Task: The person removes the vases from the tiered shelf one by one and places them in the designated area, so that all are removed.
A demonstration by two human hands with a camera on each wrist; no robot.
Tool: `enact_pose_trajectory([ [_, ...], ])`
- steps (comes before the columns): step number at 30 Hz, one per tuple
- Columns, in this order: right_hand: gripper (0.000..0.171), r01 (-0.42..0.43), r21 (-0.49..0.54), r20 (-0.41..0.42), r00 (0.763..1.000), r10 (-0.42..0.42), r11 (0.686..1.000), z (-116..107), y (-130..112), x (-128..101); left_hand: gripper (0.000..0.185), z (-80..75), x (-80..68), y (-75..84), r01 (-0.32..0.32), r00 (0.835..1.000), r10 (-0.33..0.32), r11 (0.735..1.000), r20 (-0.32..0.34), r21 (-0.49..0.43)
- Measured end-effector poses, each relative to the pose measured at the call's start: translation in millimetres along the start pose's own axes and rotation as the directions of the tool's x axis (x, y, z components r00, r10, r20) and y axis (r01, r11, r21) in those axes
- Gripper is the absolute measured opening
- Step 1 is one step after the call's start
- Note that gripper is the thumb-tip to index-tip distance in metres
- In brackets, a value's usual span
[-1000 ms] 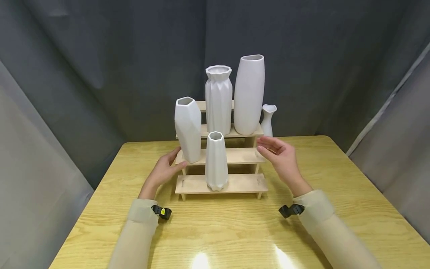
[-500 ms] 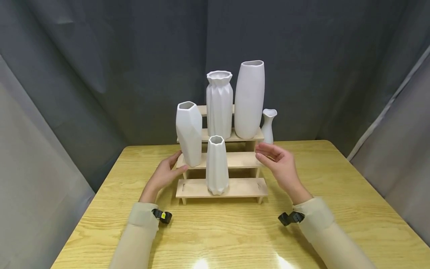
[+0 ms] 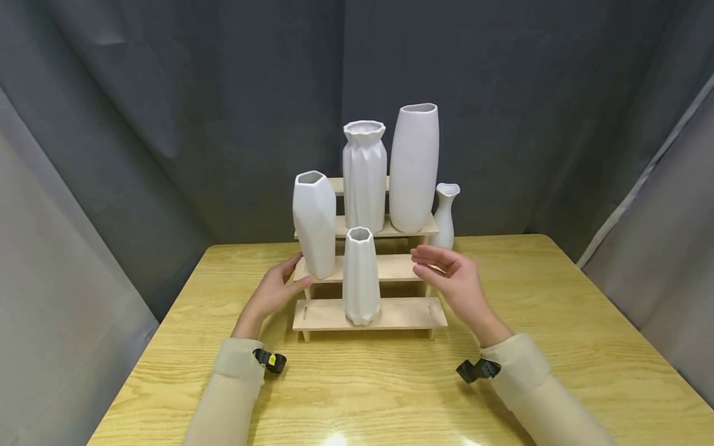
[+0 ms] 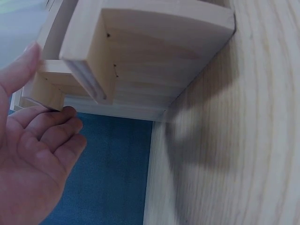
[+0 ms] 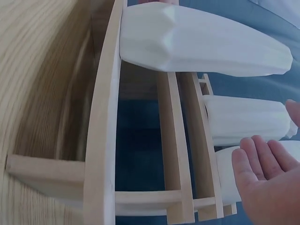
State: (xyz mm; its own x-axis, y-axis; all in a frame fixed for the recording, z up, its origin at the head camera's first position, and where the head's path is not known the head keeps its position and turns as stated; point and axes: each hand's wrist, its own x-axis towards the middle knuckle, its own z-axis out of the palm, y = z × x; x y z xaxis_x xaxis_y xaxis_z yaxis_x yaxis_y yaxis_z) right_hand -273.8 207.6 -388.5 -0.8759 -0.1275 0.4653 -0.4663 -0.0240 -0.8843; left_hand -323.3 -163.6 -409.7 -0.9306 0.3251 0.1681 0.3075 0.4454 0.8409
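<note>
A tiered wooden stand (image 3: 413, 313) carries several white vases. My left hand (image 3: 273, 288) grips the left end of its second tier from the front, thumb in front and fingers behind; the left wrist view shows the thumb (image 4: 30, 61) and curled fingers around a tier's end. Just above it stands a faceted vase (image 3: 314, 226). My right hand (image 3: 454, 282) hovers by that tier's right end, fingers slightly bent, holding nothing. A ribbed vase (image 3: 361, 279) stands on the lowest tier. On a higher tier are a pleated vase (image 3: 364, 179) and a tall smooth vase (image 3: 414, 170).
A small narrow-necked vase (image 3: 444, 217) stands behind the right end of the stand; its base is partly hidden. The stand sits on a wood-grain table (image 3: 357, 390). Dark grey curtains (image 3: 251, 124) hang behind and along the sides.
My right hand has moved left, over the second tier's right end. The left hand keeps its place on the stand. The whole head view has shifted slightly; the vases have not moved.
</note>
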Motion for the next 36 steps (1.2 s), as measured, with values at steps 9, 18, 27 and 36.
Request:
enact_pose_trajectory([
  [9, 0.045, 0.001, 0.037, 0.036, 0.999, -0.003, 0.999, 10, -4, -2, 0.079, 4.0, 9.4, -27.5, -0.027, 0.999, 0.027, 1.000, -0.030, -0.001],
  [18, 0.045, -0.018, 0.025, 0.055, 0.998, 0.016, 1.000, 21, -7, -1, 0.079, 4.7, 11.2, -26.7, -0.036, 0.999, 0.036, 0.999, -0.028, -0.002],
  [27, 0.043, -0.016, 0.007, 0.065, 0.998, 0.015, 1.000, 27, -4, -1, 0.080, 3.3, 12.1, -26.2, -0.040, 0.999, 0.041, 0.999, -0.029, 0.003],
  [36, 0.044, -0.020, 0.017, 0.065, 0.998, 0.018, 1.000, 35, -2, 0, 0.080, 3.8, 11.0, -27.3, -0.024, 0.999, 0.024, 1.000, -0.027, 0.002],
])
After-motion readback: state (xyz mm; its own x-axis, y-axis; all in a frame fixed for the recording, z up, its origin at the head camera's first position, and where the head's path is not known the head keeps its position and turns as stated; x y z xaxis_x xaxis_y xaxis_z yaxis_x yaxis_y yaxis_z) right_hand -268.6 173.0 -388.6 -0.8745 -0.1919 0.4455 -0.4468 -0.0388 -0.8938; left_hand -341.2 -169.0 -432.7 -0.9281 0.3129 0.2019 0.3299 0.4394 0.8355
